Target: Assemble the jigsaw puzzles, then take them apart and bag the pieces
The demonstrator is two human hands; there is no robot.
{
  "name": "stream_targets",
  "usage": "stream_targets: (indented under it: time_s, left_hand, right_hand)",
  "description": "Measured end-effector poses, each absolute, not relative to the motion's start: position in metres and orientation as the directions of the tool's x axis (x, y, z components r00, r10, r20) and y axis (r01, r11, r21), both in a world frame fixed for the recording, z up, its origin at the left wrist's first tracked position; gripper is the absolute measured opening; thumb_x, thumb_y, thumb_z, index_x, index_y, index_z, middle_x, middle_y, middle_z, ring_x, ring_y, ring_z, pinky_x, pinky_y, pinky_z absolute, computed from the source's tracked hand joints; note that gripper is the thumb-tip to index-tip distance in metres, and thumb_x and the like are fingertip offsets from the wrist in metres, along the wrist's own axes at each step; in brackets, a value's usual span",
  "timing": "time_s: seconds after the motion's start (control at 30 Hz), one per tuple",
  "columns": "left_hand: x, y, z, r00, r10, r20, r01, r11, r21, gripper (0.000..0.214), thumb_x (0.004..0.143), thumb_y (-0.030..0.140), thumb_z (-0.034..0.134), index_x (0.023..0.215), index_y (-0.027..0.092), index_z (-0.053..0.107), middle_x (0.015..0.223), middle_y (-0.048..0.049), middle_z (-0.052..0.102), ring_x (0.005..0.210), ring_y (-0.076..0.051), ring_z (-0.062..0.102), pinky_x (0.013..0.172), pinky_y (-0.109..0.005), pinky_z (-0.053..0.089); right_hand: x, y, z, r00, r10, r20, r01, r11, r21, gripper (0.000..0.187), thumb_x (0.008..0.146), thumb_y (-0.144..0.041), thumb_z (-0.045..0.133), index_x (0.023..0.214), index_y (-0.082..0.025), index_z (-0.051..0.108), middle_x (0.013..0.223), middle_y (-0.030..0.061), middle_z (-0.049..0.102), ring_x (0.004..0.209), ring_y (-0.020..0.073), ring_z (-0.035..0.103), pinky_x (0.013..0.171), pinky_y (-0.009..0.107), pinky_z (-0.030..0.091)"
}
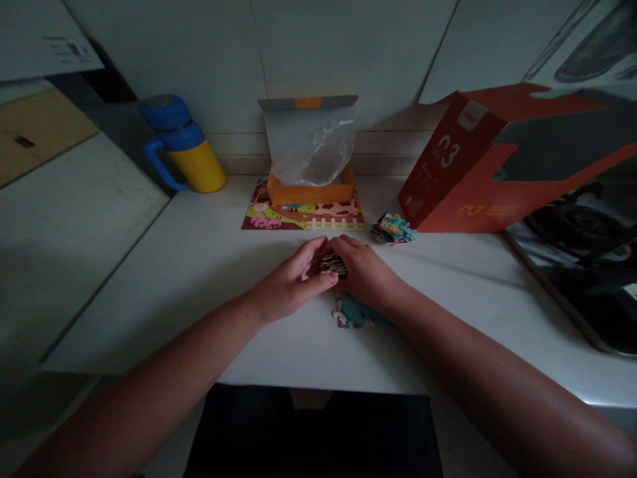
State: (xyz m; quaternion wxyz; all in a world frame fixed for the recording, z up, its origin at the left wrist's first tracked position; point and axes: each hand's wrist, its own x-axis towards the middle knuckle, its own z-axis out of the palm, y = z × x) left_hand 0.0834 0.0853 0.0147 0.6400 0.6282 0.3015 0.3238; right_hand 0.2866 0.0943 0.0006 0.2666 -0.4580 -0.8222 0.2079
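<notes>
A stack of jigsaw puzzle pieces [332, 265] is held between my two hands over the middle of the white counter; only the layered edges show. My left hand [298, 275] wraps it from the left, thumb in front. From the right and above, my right hand [361, 265] closes over it, hiding the top. Under my right wrist lie joined teal puzzle pieces [355, 313], partly covered by the forearm. Beyond my right hand a loose pile of colourful puzzle pieces [393, 229] rests on the counter.
An open orange box [311, 194] with a clear plastic bag [318, 159] stands on a farm picture sheet [303, 218] at the back. A blue-and-yellow flask [194, 156] is back left. A large red box [448, 159] stands right, beside a gas stove [587, 252].
</notes>
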Motion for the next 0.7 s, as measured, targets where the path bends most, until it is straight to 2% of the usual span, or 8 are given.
stream_targets:
  time_s: [0.07,0.13,0.23,0.33,0.43,0.5,0.6,0.7]
  left_hand:
    - [0.082,0.083,0.012,0.578,0.816,0.031,0.052,-0.075,0.996,0.071,0.1,0.039,0.07,0.16,0.022,0.037,0.171,-0.0174,0.041,0.16,-0.033,0.039,0.132,-0.053,0.037]
    - [0.081,0.08,0.011,0.529,0.844,0.093,0.197,-0.228,0.954,0.07,0.102,0.04,0.069,0.161,0.024,0.035,0.17,-0.0172,0.042,0.157,-0.032,0.043,0.129,-0.054,0.039]
    - [0.08,0.074,0.016,0.515,0.82,0.249,0.416,-0.494,0.763,0.062,0.104,0.036,0.067,0.158,0.023,0.039,0.162,-0.0182,0.05,0.15,-0.032,0.05,0.127,-0.054,0.041]
    - [0.082,0.069,0.021,0.639,0.718,0.276,0.473,-0.649,0.596,0.049,0.101,0.042,0.071,0.143,0.021,0.057,0.152,-0.0182,0.057,0.145,-0.033,0.053,0.123,-0.053,0.044]
    - [0.084,0.065,0.022,0.764,0.615,0.194,0.462,-0.732,0.5,0.059,0.084,0.059,0.088,0.124,0.02,0.068,0.153,-0.0202,0.054,0.144,-0.04,0.052,0.12,-0.057,0.047]
    - [0.086,0.063,0.02,0.803,0.571,0.171,0.457,-0.774,0.438,0.068,0.076,0.062,0.093,0.122,0.019,0.068,0.153,-0.0213,0.054,0.144,-0.043,0.05,0.12,-0.059,0.045]
    - [0.089,0.061,0.018,0.808,0.567,0.159,0.474,-0.787,0.395,0.06,0.081,0.052,0.093,0.121,0.017,0.066,0.148,-0.0212,0.057,0.141,-0.042,0.052,0.119,-0.056,0.045]
    - [0.09,0.061,0.02,0.805,0.578,0.135,0.486,-0.773,0.407,0.048,0.083,0.042,0.089,0.116,0.017,0.065,0.143,-0.0197,0.059,0.139,-0.04,0.053,0.118,-0.054,0.046]
  right_hand:
    - [0.29,0.096,0.004,-0.44,0.861,0.255,0.648,0.501,-0.574,0.027,0.086,-0.021,0.08,0.108,-0.02,0.065,0.109,0.0098,0.07,0.098,0.0266,0.066,0.087,0.037,0.049]
    - [0.295,0.096,0.01,-0.374,0.869,0.324,0.66,0.495,-0.565,0.027,0.087,-0.027,0.084,0.105,-0.021,0.066,0.106,0.009,0.071,0.096,0.0269,0.066,0.085,0.037,0.049]
    - [0.307,0.094,0.023,-0.174,0.872,0.457,0.706,0.434,-0.56,0.036,0.085,-0.043,0.089,0.105,-0.022,0.066,0.103,0.0088,0.072,0.093,0.0279,0.067,0.08,0.037,0.05]
    - [0.319,0.092,0.034,0.021,0.847,0.531,0.726,0.352,-0.59,0.042,0.084,-0.052,0.089,0.105,-0.023,0.067,0.098,0.0075,0.073,0.087,0.0271,0.068,0.078,0.038,0.051]
    - [0.327,0.092,0.039,0.131,0.832,0.54,0.72,0.294,-0.628,0.044,0.083,-0.056,0.088,0.103,-0.023,0.067,0.094,0.0059,0.073,0.082,0.0253,0.067,0.074,0.037,0.051]
    - [0.329,0.093,0.04,0.151,0.839,0.523,0.71,0.276,-0.648,0.046,0.082,-0.058,0.089,0.103,-0.023,0.067,0.093,0.0055,0.073,0.08,0.0246,0.067,0.073,0.037,0.051]
    - [0.327,0.094,0.038,0.129,0.853,0.505,0.713,0.274,-0.645,0.047,0.082,-0.059,0.089,0.104,-0.023,0.067,0.092,0.0055,0.073,0.079,0.0243,0.067,0.073,0.037,0.05]
    - [0.324,0.092,0.036,0.084,0.864,0.497,0.725,0.289,-0.625,0.048,0.081,-0.06,0.089,0.105,-0.023,0.068,0.093,0.0059,0.074,0.081,0.0251,0.067,0.074,0.037,0.05]
